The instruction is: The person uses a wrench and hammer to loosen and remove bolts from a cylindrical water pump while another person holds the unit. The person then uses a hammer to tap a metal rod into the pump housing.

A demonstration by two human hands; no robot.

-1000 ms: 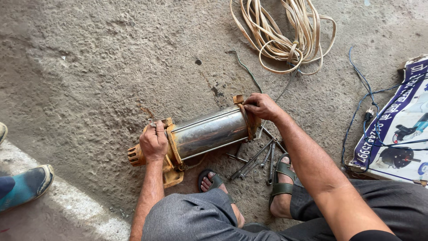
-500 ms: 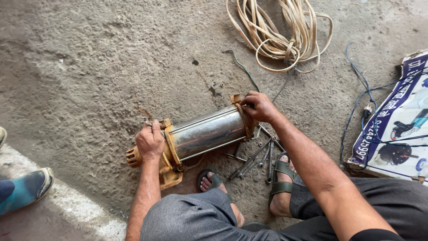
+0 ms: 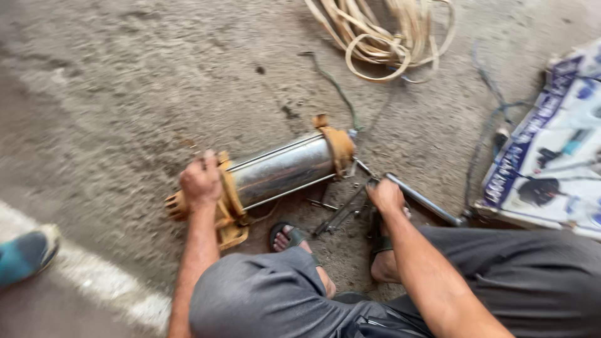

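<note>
The whole view is smeared by motion blur. The coil of cream cable (image 3: 385, 34) is cut off by the top edge, the printed banner (image 3: 551, 163) by the right edge, and a blue shoe (image 3: 25, 256) by the left. The small metal parts (image 3: 335, 209) beside the right hand (image 3: 385, 195) cannot be told apart.

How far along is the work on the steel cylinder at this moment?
Looks done: several loose metal rods lie on the concrete beside the steel cylinder. In hand: the left hand grips the cylinder's orange end flange, and the right hand has left the far flange and now holds a long metal bar. Left: both orange end pieces are still on the cylinder.
</note>
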